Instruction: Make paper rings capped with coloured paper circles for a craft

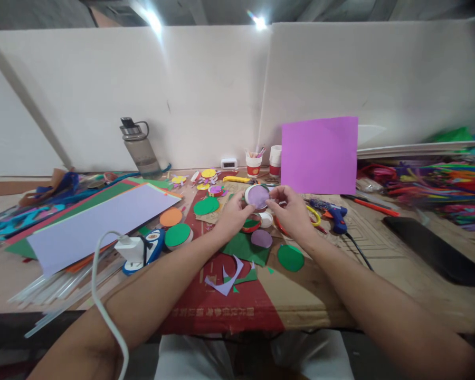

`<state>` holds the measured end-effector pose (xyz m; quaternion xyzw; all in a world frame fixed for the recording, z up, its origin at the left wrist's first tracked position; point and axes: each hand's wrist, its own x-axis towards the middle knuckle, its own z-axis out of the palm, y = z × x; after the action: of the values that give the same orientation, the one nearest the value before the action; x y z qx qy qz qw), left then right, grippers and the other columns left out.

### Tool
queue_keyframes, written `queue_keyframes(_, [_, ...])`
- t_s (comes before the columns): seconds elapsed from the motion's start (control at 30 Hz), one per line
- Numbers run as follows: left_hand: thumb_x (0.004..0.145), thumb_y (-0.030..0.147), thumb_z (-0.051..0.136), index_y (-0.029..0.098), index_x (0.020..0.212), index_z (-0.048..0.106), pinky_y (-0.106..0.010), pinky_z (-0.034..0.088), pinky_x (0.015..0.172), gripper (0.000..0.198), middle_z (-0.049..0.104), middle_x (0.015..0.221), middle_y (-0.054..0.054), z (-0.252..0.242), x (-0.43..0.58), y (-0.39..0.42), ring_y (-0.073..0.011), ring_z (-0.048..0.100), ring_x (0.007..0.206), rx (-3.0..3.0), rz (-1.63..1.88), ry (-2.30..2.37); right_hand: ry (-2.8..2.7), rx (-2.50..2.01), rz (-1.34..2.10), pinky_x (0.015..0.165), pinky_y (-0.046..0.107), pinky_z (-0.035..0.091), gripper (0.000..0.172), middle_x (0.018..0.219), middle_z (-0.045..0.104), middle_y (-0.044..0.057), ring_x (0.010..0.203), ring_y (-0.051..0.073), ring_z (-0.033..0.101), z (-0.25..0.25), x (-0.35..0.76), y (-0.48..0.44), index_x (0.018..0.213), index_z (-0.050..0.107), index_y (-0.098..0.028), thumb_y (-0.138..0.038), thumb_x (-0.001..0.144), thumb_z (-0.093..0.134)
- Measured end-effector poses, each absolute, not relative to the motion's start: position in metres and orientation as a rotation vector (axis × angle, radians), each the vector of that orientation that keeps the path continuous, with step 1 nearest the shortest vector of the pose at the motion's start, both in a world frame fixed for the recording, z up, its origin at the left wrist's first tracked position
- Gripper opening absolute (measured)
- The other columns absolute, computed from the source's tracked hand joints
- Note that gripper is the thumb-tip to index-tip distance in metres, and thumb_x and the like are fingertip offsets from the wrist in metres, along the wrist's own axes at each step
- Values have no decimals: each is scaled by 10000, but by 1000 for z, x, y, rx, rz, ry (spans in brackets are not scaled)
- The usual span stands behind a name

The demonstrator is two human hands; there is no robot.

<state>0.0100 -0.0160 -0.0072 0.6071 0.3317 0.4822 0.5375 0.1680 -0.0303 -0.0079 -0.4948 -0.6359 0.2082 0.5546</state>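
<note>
- The left hand [234, 215] and the right hand [292, 212] meet above the middle of the desk [380, 295], and each grip is pinched narrow on one edge of the purple disc [258, 196].
- The purple disc has a white rim and is held between the hands, off the desk, with its face toward the camera.
- A smaller purple circle [262, 238] and a green circle [290, 258] lie just below the hands.
- A blue glue gun [335, 214] lies near the right hand, and a purple sheet [320, 155] stands behind.

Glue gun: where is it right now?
Head view, right of centre: the blue glue gun lies just right of the right hand, which pinches a purple disc together with the left hand, and below the upright purple sheet.
</note>
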Motion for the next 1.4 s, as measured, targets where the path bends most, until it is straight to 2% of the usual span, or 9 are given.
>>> queue_keyframes(0.13, [770, 224, 620, 154, 1117, 535, -326, 582, 688, 364, 680, 1084, -91, -9, 10, -14, -191, 678, 858, 1431, 1144, 803, -1577, -1186, 397, 713, 335, 471, 237, 929, 596, 54, 743, 168, 538, -9, 170, -29, 1006, 626, -202, -251, 776, 596])
queue_keyframes(0.4, [799, 205, 589, 161, 1111, 543, -305, 529, 776, 318, 683, 943, -61, -17, 7, -10, -194, 669, 902, 1794, 1169, 929, -1570, -1213, 434, 731, 347, 481, 292, 909, 593, 45, 754, 171, 547, -15, 170, -25, 1060, 621, -180, -265, 781, 608])
queue_keyframes(0.63, [830, 231, 578, 171, 1108, 549, -318, 488, 844, 285, 671, 1025, -80, -16, 6, -12, -195, 646, 921, 2027, 1266, 992, -1662, -1192, 285, 771, 375, 473, 423, 971, 586, 80, 819, 208, 547, -11, 163, -34, 1224, 557, -206, -223, 802, 589])
queue_keyframes(0.87, [820, 215, 581, 167, 1064, 598, -314, 483, 811, 249, 679, 1015, -73, -8, 5, -19, -193, 623, 883, 2231, 1219, 1119, -1562, -1157, 499, 673, 307, 444, 328, 829, 575, 18, 718, 160, 530, -13, 169, -27, 1102, 570, -169, -234, 781, 593])
queue_keyframes(1.07, [821, 217, 580, 165, 1101, 600, -323, 501, 840, 286, 689, 1036, -79, -9, 6, -14, -199, 648, 921, 2041, 1237, 990, -1635, -1181, 413, 693, 304, 440, 133, 880, 576, 43, 751, 162, 525, -8, 169, -29, 898, 640, -184, -244, 788, 597])
queue_keyframes(1.2, [825, 277, 597, 158, 1161, 563, -327, 529, 821, 358, 676, 1094, -82, -14, 8, -8, -191, 655, 930, 1682, 1260, 841, -1619, -1171, 343, 695, 312, 455, 268, 885, 558, 42, 739, 163, 522, -7, 169, -31, 1068, 617, -187, -219, 804, 588])
queue_keyframes(1.3, [799, 282, 632, 153, 1123, 577, -328, 536, 813, 354, 679, 1075, -81, -14, 9, -8, -188, 654, 915, 1615, 1265, 850, -1685, -1194, 287, 744, 352, 469, 418, 940, 556, 67, 782, 187, 528, -9, 169, -31, 1232, 570, -194, -208, 815, 585])
queue_keyframes(1.4, [773, 257, 656, 148, 1062, 592, -342, 531, 850, 316, 686, 1058, -81, -13, 11, -11, -199, 655, 950, 1600, 1278, 839, -1696, -1194, 266, 789, 378, 475, 485, 953, 563, 76, 850, 212, 541, -10, 168, -32, 1296, 523, -207, -190, 815, 583])
